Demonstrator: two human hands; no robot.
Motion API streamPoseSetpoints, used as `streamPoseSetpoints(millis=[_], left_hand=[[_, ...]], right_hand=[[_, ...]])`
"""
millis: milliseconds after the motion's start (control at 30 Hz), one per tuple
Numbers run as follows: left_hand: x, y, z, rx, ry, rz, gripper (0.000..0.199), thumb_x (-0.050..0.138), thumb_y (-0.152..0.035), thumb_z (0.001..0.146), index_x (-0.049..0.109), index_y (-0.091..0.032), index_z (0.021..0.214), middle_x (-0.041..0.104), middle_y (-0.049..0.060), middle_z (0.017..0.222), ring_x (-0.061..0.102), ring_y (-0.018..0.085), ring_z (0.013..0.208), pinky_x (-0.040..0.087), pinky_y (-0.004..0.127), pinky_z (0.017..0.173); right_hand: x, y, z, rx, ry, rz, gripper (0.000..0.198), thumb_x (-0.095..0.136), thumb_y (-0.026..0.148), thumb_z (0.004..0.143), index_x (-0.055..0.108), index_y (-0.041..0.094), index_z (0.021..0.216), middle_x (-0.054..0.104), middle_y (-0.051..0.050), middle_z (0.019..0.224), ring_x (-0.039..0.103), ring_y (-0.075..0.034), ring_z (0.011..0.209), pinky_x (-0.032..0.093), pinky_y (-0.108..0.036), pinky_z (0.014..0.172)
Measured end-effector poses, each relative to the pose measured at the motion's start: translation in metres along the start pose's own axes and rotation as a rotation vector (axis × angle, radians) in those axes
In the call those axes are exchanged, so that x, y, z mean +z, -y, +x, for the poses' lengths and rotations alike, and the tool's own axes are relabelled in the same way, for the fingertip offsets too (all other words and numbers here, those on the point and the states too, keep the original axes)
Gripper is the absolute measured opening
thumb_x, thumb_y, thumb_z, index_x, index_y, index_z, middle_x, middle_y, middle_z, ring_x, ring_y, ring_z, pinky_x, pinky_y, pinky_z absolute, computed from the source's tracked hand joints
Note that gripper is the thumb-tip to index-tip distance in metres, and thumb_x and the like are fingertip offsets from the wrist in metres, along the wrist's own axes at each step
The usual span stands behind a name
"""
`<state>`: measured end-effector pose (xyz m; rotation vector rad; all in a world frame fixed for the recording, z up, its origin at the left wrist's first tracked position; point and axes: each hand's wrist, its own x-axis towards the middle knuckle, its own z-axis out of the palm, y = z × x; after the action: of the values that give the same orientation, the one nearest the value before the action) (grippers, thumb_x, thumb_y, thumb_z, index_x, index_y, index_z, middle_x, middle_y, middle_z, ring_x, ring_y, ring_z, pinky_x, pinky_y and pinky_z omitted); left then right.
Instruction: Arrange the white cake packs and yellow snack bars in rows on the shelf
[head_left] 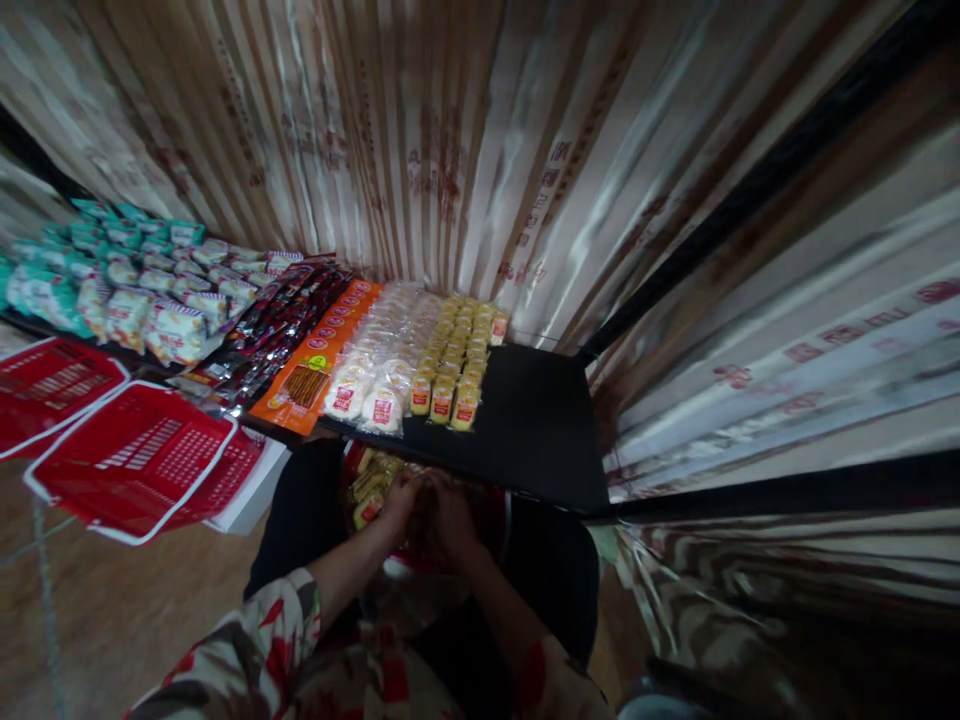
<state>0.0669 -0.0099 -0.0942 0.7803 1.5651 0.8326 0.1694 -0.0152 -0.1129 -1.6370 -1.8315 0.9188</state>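
Observation:
My left hand [403,502] and my right hand [451,515] come together over a red basket [493,525] between my knees. Yellow wrapped snack packs [369,488] fill the basket's left side, beside my left hand. The fingers of both hands are dark and blurred, and whatever lies between or under them is hidden. Just beyond the basket, rows of yellow snack packs [452,365] lie on a black table [536,425]. Left of those rows are white round snacks in clear wrappers [384,400].
An orange snack bag [304,385], dark shiny packets [277,315], white packets [176,325] and green packets [56,295] cover the table leftward. Red baskets with white handles [161,455] stand at lower left. A striped curtain [450,130] and black poles [720,225] border the table.

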Motion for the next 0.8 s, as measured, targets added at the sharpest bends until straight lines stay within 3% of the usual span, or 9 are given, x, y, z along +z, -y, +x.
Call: streamPoseSetpoints(millis=[133,300,500,633,800], left_hand=[[-0.008,0.0,-0.01,-0.099,-0.089,-0.122,0.009,0.046,-0.019,0.077,0.042,-0.019,0.085,0.051,-0.004,0.065,0.057,0.011,0.061,0.047,0.022,0.059],[-0.018,-0.011,-0.029,-0.075,-0.031,-0.157,0.012,0.045,-0.016,0.076,0.044,-0.019,0.087,0.046,-0.006,0.06,0.05,0.008,0.051,0.043,0.02,0.053],[-0.032,-0.021,-0.045,-0.013,0.071,-0.071,0.014,0.052,-0.017,0.069,0.051,-0.019,0.083,0.045,-0.007,0.056,0.046,0.008,0.048,0.039,0.02,0.05],[-0.037,-0.032,-0.046,0.165,0.169,0.116,0.021,0.048,-0.013,0.066,0.054,-0.019,0.085,0.049,-0.006,0.059,0.047,0.009,0.052,0.039,0.02,0.053],[-0.041,-0.068,-0.048,0.487,0.28,0.494,0.025,0.05,-0.012,0.063,0.062,-0.02,0.084,0.062,-0.002,0.078,0.055,0.014,0.076,0.043,0.024,0.074]], right_hand=[[-0.007,0.013,-0.017,-0.128,-0.033,0.06,0.043,0.037,0.006,0.076,0.062,0.02,0.108,0.058,-0.008,0.119,0.053,-0.018,0.111,0.041,-0.035,0.097],[-0.024,0.029,-0.032,-0.174,-0.125,0.05,0.033,0.036,0.017,0.085,0.062,0.018,0.105,0.061,-0.009,0.113,0.055,-0.018,0.106,0.042,-0.037,0.095],[-0.051,0.045,-0.041,-0.146,-0.121,-0.058,0.032,0.042,0.015,0.081,0.061,0.02,0.107,0.062,-0.008,0.107,0.056,-0.019,0.101,0.044,-0.035,0.09],[-0.068,0.054,-0.04,-0.148,-0.073,-0.1,0.033,0.046,0.014,0.079,0.061,0.022,0.107,0.061,-0.007,0.109,0.057,-0.019,0.099,0.044,-0.033,0.09],[-0.085,0.058,-0.037,-0.167,0.053,-0.06,0.041,0.05,0.013,0.075,0.06,0.022,0.113,0.062,-0.006,0.113,0.057,-0.019,0.104,0.042,-0.032,0.093]])
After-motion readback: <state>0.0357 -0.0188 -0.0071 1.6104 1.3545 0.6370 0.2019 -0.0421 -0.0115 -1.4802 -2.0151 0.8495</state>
